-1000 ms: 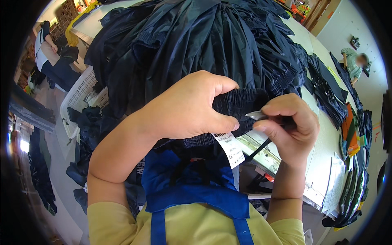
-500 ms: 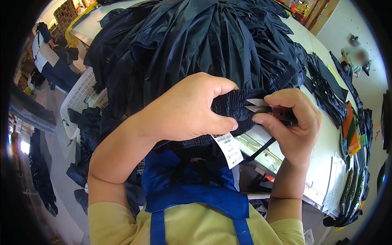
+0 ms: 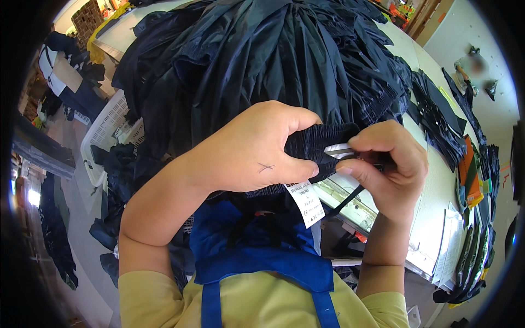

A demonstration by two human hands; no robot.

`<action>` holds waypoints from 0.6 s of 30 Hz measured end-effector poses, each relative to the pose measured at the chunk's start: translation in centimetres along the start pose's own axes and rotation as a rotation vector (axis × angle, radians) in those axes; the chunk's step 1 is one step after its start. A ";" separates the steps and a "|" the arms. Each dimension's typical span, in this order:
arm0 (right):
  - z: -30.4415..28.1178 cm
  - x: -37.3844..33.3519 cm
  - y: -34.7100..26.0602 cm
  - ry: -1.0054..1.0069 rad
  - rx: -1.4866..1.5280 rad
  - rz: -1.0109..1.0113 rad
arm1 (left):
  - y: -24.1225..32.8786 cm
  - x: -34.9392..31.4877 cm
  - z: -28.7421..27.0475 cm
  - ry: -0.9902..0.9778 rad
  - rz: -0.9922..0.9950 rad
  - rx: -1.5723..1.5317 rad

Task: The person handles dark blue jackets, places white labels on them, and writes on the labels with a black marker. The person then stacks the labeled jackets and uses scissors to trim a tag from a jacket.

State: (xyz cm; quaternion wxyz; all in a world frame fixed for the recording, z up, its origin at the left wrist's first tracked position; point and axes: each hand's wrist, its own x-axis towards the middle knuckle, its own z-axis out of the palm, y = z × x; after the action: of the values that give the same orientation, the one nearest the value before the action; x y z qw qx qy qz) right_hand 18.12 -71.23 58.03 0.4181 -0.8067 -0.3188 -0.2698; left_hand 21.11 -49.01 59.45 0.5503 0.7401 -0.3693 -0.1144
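Note:
A dark navy garment's gathered elastic waistband (image 3: 309, 141) is gripped between the thumb and fingers of my left hand (image 3: 262, 145). Thread snips (image 3: 339, 150) with short metal blades are pinched in my right hand (image 3: 395, 156), their points at the right end of the waistband. The handles are mostly covered by my fingers. Below my left thumb hangs a white printed label (image 3: 307, 203). Just beyond my hands lies a big heap of shiny dark garments (image 3: 262, 60), spread over the table.
Left of the heap stands a white plastic basket (image 3: 106, 128) with dark cloth by it. More dark garments (image 3: 437, 120) and an orange packet (image 3: 469, 175) lie along the white table (image 3: 424, 218) at right. One person (image 3: 68, 76) is at far left, another (image 3: 470, 71) at far right.
The snips' blades, spread apart earlier, are now closer together and turned slightly at the waistband's end. My left hand has barely moved. The person at far left has shifted a little.

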 end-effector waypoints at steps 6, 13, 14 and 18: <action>-0.1 0.4 -0.7 0.078 -0.144 0.022 | 0.1 -0.1 1.4 0.072 0.000 0.087; -0.3 1.0 -0.1 0.007 -0.227 -0.130 | 0.8 -0.3 1.1 0.051 0.059 0.145; -0.4 0.9 0.2 -0.006 -0.254 -0.175 | 0.9 -0.2 1.1 0.052 0.064 0.143; -0.4 0.2 -0.6 0.128 0.230 0.228 | 0.5 0.0 1.0 0.026 0.002 0.019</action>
State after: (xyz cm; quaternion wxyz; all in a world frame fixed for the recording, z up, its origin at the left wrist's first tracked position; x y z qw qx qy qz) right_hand 17.73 -71.25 58.70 0.5548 -0.7657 -0.2268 -0.2333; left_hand 20.32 -49.83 59.49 0.5483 0.7462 -0.3639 -0.1006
